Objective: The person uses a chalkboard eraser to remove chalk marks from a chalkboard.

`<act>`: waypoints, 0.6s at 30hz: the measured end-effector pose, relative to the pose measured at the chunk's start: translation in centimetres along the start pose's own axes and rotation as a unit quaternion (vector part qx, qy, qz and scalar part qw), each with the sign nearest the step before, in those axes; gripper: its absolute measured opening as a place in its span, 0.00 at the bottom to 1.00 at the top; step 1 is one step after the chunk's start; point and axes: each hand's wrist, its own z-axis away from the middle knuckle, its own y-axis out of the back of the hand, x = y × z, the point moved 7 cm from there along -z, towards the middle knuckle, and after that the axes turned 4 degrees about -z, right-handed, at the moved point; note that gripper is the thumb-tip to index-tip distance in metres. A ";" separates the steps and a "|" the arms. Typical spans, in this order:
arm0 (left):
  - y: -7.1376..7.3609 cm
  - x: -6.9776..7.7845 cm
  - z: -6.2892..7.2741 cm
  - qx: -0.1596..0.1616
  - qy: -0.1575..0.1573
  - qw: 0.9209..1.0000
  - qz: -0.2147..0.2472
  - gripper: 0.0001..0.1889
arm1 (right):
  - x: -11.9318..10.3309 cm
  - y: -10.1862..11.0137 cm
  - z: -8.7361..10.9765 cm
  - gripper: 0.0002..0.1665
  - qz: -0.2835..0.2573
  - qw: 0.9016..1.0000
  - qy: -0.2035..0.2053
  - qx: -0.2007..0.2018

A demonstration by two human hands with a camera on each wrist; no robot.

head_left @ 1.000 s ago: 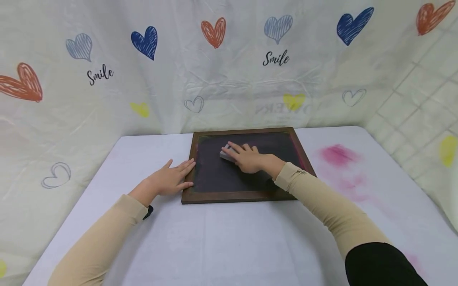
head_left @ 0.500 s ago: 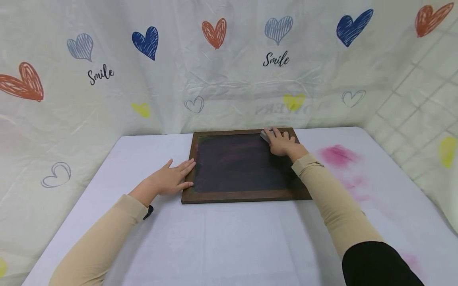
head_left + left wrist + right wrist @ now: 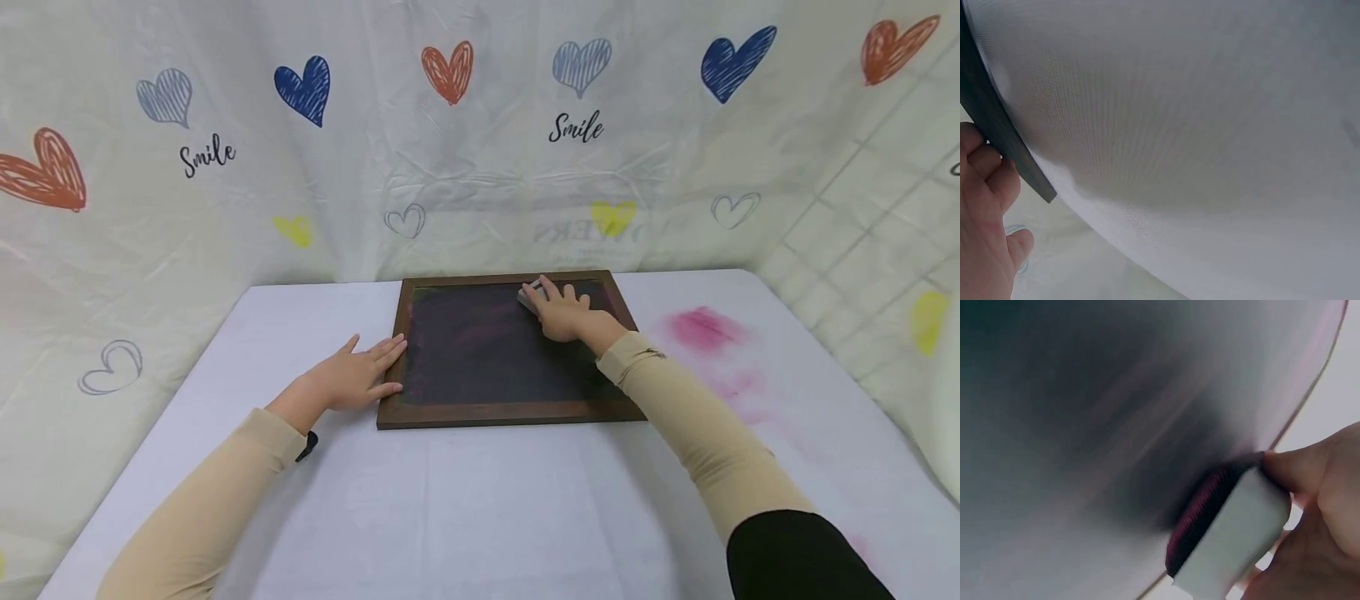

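Observation:
A chalkboard (image 3: pixel 465 358) in a brown wooden frame (image 3: pixel 510 414) lies on the table, with faint pinkish smears on its dark surface. My right hand (image 3: pixel 564 318) grips a chalkboard eraser (image 3: pixel 527 298) near the board's far edge, right of centre. Up close in the right wrist view, this eraser (image 3: pixel 1235 531) has a white body and a dark felt pad (image 3: pixel 1200 515) dusted pink, held against the board. My left hand (image 3: pixel 352 375) rests its extended fingers on the left side of the frame. In the left wrist view, fingers (image 3: pixel 997 178) touch the dark frame edge (image 3: pixel 1004 128).
A white cloth (image 3: pixel 510 508) covers the table. Pink powder stains (image 3: pixel 705 329) mark it to the right of the board. Behind the table hangs a pale curtain (image 3: pixel 495 150) printed with hearts and "Smile".
My right hand went from the board's middle to its far right corner with the eraser, then back a little to the left and nearer. The left hand stayed on the frame.

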 end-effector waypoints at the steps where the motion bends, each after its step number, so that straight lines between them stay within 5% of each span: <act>1: 0.0 0.0 0.0 0.000 0.000 1.000 0.001 0.42 | -0.7 -0.3 0.1 0.39 0.010 1.000 0.017 -0.002; 10: 0.0 0.0 0.0 -0.001 -0.001 1.000 0.003 0.42 | -7.4 -3.1 3.2 0.42 0.080 0.982 0.162 -0.048; 18: 0.3 0.2 0.0 -0.001 -0.001 1.000 0.001 0.41 | -10.8 -4.7 7.1 0.42 0.101 0.957 0.268 -0.057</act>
